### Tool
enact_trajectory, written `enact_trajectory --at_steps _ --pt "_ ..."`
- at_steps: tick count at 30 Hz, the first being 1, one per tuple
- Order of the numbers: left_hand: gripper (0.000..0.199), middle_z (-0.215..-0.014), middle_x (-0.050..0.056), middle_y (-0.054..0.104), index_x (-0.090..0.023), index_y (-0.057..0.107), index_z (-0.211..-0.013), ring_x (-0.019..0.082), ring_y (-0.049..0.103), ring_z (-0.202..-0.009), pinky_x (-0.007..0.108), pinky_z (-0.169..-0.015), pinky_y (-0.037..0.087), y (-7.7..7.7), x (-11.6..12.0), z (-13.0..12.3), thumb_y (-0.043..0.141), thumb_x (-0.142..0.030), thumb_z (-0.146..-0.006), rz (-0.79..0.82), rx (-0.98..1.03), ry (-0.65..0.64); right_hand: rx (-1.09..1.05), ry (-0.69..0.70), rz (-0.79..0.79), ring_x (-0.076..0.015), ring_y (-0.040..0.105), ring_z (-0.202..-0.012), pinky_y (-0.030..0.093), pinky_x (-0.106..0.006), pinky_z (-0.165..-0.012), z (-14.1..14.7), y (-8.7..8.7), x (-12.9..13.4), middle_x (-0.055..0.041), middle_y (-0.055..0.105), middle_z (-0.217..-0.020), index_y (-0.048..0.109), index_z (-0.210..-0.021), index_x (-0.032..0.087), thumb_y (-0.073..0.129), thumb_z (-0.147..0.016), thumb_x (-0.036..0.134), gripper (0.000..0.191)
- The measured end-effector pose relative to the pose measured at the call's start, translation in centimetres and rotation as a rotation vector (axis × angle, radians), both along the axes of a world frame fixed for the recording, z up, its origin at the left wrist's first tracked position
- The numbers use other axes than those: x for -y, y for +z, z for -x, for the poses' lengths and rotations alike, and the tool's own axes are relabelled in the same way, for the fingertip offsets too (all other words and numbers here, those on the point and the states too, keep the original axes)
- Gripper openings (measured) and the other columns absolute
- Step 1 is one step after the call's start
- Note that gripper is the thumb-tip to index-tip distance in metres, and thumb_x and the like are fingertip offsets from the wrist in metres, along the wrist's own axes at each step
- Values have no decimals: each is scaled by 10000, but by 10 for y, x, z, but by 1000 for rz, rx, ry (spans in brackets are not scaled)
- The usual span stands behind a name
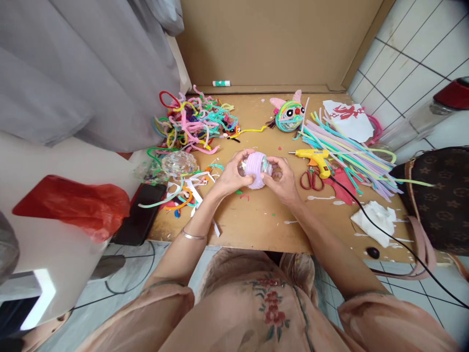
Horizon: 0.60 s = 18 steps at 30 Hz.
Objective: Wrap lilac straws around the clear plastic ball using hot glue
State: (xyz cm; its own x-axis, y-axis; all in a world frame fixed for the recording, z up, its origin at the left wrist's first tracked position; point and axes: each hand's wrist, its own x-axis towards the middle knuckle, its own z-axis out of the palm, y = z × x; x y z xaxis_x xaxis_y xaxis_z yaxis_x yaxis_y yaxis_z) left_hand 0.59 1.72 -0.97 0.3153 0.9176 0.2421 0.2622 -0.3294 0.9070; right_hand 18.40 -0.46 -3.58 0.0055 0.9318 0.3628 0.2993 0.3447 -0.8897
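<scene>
Between my hands is a small clear plastic bottle [257,170], tilted on its side over the table. A broad band of lilac pipe cleaners wraps its middle, and its ridged neck points right. My left hand [235,173] grips the left end, thumb pressed on the lilac band. My right hand [281,181] holds the neck end, its thumb also at the band. Right of my hands lie a yellow glue gun [314,159] and red-handled scissors [312,180]. Beyond them stands a round striped figure [289,117] with pink ears, button eyes and a red nose.
A tangled heap of pipe cleaners [194,122] fills the back left, near a clear crumpled plastic ball [179,164]. Straight pipe cleaners [348,146] lie at right. The glue gun's black cord [366,215] crosses the right side, past a white tissue [375,222] and a brown bag [434,195].
</scene>
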Motion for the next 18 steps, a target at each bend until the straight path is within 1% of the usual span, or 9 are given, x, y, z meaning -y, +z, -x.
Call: enact_trajectory --at_steps 8,13,16,18 --pt "638 -1246 106 529 -165 506 -1230 247 512 -1171 359 -1013 421 -1 0 -1 642 -254 -614 -34 -27 4 -13 -8 -6 -196 571 -908 515 -331 -710 1 -2 0 -70 557 -1074 577 -1064 243 674 -707 351 385" --pt "641 -1239 100 534 -184 507 -1233 246 526 -1139 350 -938 465 -4 0 0 661 -252 -615 -26 -11 9 -17 4 17 -196 564 -910 508 -331 -713 0 1 1 -68 543 -1076 573 -1055 238 672 -691 330 389" --pt "645 -1244 101 540 -179 509 -1228 249 534 -1142 376 -980 459 -4 1 2 673 -245 -608 -33 -6 -15 -50 2 42 -195 553 -919 498 -323 -709 0 4 2 -59 541 -1059 573 -1017 239 658 -693 328 347" --pt "650 -1284 109 522 -184 507 -1220 258 523 -1177 399 -1028 437 -4 3 3 681 -237 -595 -66 -4 -33 -99 1 57 -188 544 -900 490 -317 -699 1 5 3 -53 543 -1028 570 -980 240 635 -727 367 291"
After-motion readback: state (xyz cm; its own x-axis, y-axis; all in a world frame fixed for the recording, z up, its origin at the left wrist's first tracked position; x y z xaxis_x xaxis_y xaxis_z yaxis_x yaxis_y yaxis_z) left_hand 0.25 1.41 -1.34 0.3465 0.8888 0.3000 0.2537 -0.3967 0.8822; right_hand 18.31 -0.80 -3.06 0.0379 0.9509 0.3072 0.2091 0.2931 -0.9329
